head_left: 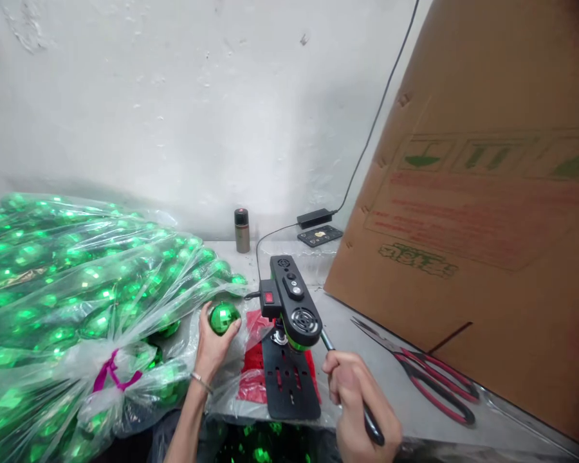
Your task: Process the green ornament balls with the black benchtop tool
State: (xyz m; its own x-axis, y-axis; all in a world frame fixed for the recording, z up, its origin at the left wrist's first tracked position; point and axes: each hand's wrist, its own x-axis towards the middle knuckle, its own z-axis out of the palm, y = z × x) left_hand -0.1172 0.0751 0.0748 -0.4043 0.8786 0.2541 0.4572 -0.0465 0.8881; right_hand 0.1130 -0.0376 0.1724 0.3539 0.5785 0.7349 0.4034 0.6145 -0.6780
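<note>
My left hand point(213, 344) is closed around a shiny green ball ornament point(224, 317), thumb on its right side and fingers on its left. Just right of it stands a small black bench machine point(294, 302) with a red switch and a slotted black base plate point(292, 379). Wrapped around the machine's lever point(369, 421), a metal rod with a black grip, is my right hand point(359, 402). Red sheet material point(253, 376) lies under the base plate.
Clear plastic bags of green balls point(96, 276) fill the left. Large scissors point(429, 376) lie at right before a leaning cardboard box point(463, 212). Behind are a spray can point(242, 231), a power adapter point(315, 217) and a phone point(320, 235). More green balls point(263, 444) sit below the table edge.
</note>
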